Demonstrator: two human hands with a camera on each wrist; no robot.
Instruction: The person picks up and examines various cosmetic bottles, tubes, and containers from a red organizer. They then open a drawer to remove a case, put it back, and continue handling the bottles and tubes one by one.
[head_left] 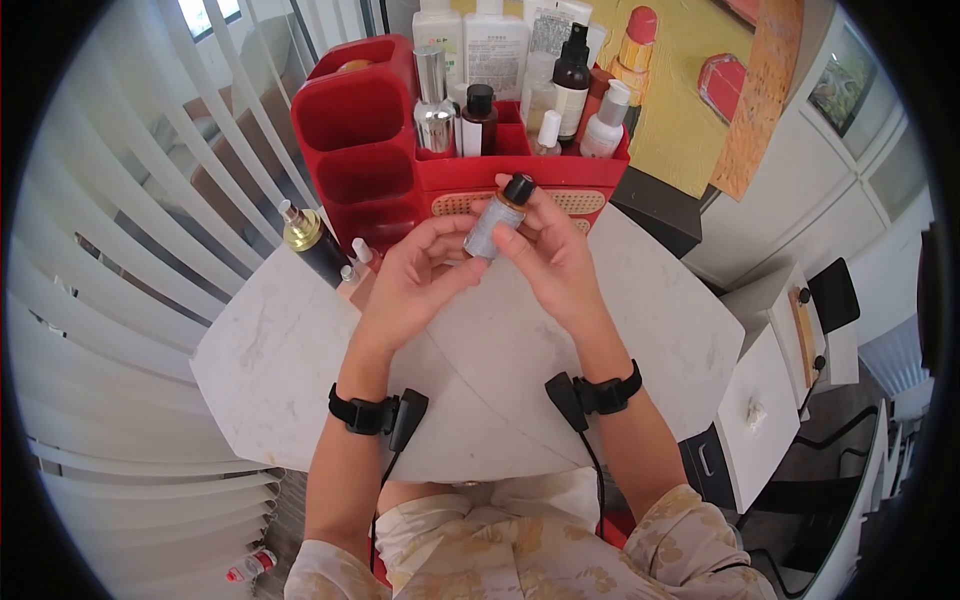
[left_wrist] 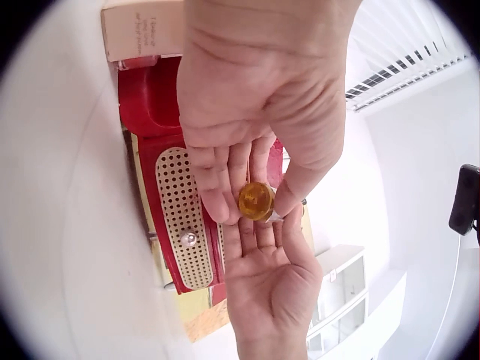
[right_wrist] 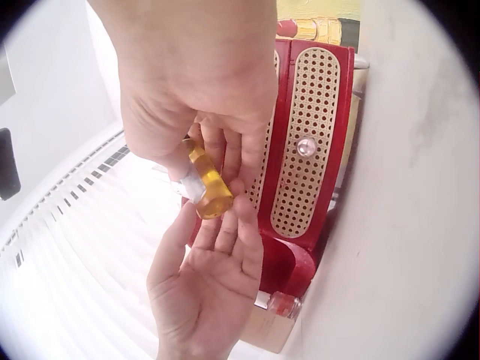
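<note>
A small bottle of clear amber-yellow material or liquid, with a black cap and a pale grey label, is held tilted between both hands above the table. My right hand grips it, thumb across the label and fingers behind. My left hand holds its lower end between thumb and fingertips, the palm turned up. In the left wrist view the round base of the bottle faces the camera. From the right wrist, the bottle's amber side shows below the right thumb.
A red organizer full of bottles stands behind the hands, with woven drawer fronts. Left of it are a dark gold-collared bottle and small bottles by a pinkish box. The white table has angled edges; blinds hang left.
</note>
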